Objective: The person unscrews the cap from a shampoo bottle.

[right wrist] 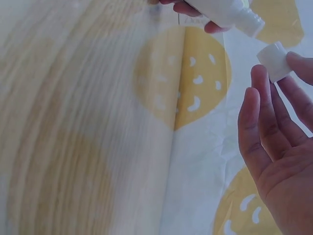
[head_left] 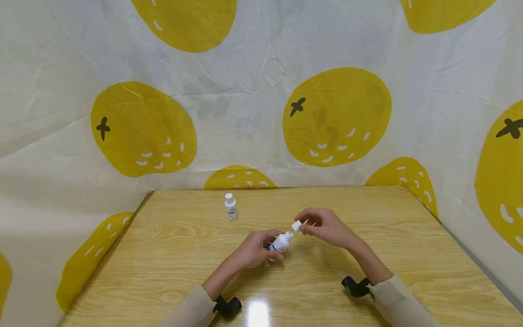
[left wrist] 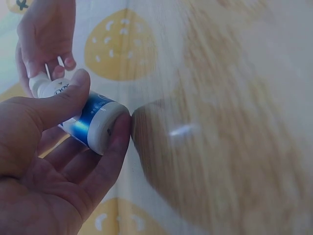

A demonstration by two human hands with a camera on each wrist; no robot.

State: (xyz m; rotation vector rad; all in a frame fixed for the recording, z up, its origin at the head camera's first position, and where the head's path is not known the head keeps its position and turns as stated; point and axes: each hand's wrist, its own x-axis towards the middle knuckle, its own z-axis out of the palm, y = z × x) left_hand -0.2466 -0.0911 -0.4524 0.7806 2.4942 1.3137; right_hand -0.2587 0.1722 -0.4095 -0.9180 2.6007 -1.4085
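My left hand (head_left: 256,250) grips a small white bottle (head_left: 280,244) with a blue label, tilted so its open threaded neck points up and to the right. In the left wrist view the thumb lies along the side of the bottle (left wrist: 100,117) and the fingers curl under it. Just right of the neck, my right hand (head_left: 327,225) pinches a white screw cap (head_left: 297,225) between thumb and fingertips. The right wrist view shows the cap (right wrist: 274,61) apart from the bottle's mouth, with a small gap between them.
A second white bottle (head_left: 231,208), capped, stands upright farther back on the wooden table (head_left: 184,254), left of the hands. A white cloth (head_left: 245,122) printed with yellow fruit hangs behind the table and along its sides. Black wrist cameras (head_left: 355,287) sit at both cuffs.
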